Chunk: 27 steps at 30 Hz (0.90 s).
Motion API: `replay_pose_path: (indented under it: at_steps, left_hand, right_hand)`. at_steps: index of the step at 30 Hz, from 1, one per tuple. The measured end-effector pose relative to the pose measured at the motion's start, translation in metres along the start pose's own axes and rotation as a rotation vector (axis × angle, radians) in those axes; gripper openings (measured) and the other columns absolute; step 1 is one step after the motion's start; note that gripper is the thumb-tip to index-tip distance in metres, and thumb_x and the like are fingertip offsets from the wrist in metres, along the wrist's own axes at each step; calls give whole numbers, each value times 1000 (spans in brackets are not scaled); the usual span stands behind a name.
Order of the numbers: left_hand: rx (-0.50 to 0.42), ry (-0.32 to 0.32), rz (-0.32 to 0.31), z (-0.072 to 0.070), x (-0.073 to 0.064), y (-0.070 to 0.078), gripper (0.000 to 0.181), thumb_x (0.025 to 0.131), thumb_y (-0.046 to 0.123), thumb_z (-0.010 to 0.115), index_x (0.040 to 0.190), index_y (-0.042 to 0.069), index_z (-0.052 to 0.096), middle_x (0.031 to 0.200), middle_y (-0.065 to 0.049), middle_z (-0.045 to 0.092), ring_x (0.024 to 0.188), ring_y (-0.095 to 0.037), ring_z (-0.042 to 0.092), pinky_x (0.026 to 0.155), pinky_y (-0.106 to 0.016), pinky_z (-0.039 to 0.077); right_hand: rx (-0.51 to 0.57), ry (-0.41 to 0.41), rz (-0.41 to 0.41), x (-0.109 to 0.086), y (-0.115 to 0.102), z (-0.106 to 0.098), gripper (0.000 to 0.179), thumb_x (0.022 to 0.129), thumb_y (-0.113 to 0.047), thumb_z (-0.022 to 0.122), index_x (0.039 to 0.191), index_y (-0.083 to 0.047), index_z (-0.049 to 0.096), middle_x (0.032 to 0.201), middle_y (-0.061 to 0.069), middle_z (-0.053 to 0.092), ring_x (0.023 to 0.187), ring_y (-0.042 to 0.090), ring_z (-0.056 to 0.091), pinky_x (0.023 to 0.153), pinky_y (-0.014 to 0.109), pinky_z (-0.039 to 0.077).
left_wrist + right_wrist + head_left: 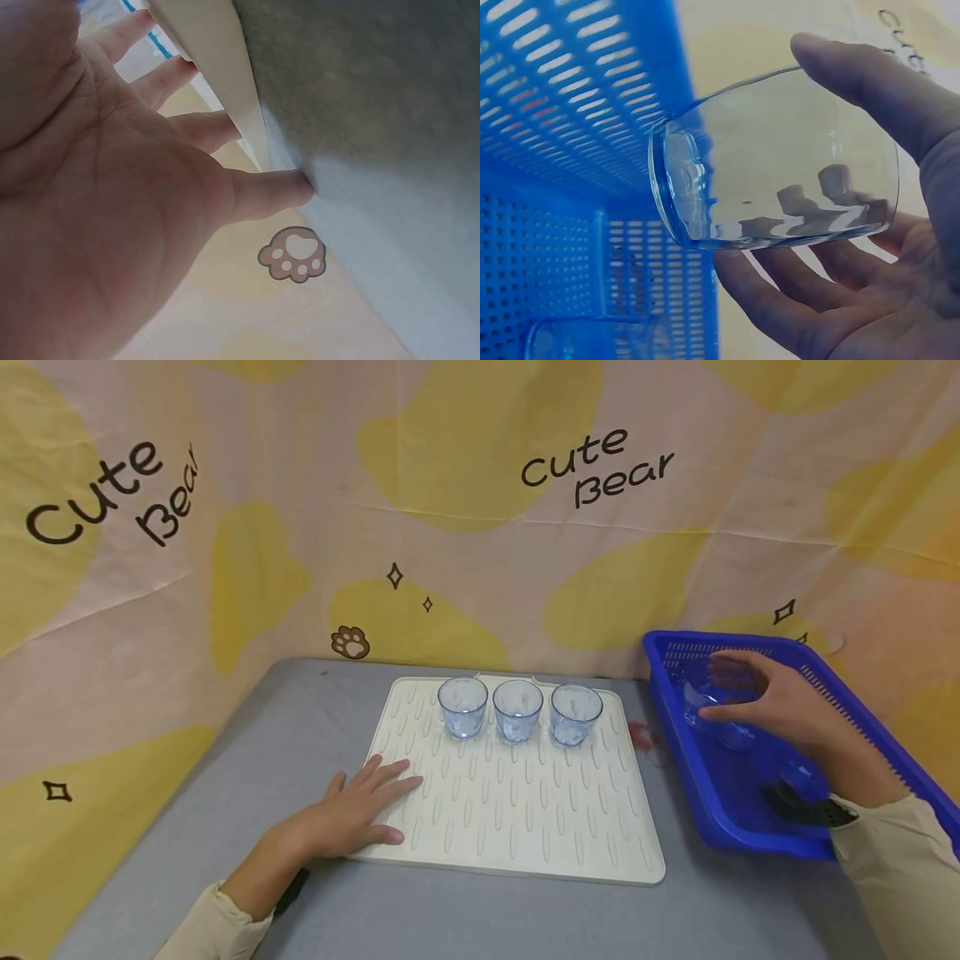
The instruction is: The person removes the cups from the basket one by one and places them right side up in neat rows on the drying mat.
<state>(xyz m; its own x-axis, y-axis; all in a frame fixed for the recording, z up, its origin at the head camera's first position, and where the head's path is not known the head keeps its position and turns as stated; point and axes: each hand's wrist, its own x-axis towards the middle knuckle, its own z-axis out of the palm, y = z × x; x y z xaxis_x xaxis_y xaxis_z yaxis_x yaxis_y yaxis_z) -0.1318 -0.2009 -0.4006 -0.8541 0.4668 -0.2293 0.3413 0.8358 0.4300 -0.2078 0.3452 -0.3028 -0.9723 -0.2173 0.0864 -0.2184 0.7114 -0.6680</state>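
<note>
My right hand (795,706) is over the blue basket (686,785). It grips a clear glass tumbler (780,165) between thumb and fingers, seen tilted on its side in the right wrist view. At the mat's near left side, my left hand (348,814) rests with fingers spread on the white ribbed drying mat (517,827). The left wrist view shows its fingertips along the mat's edge. Three clear tumblers stand upright in a row at the back of the mat: a left one (462,710), a middle one (517,712) and a right one (575,716).
More glassware lies inside the basket, including one glass (802,775) near the right wrist and another glass (592,339) low in the right wrist view. A grey cloth (450,910) covers the table. Behind it hangs a printed curtain (465,460).
</note>
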Motion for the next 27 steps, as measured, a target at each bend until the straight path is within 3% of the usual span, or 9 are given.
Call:
replay_pose_path:
  at_steps: [11, 27]
  left_hand:
    - [12, 10, 18, 0, 0, 0, 74, 91, 49, 65, 155, 27, 34, 166, -7, 23, 153, -47, 7, 106, -83, 5]
    - [9, 3, 6, 1, 0, -1, 75, 90, 52, 65, 155, 29, 35, 166, -6, 22, 153, -46, 7, 106, -82, 4]
  right_hand:
    - [-50, 29, -36, -19, -24, -1, 88, 82, -23, 83, 154, -10, 34, 147, 25, 48, 102, -27, 42, 72, 8, 49]
    - [-49, 49, -101, -33, -55, 21, 87, 75, -26, 89, 148, -18, 44, 141, 15, 56, 110, -20, 44, 84, -3, 36]
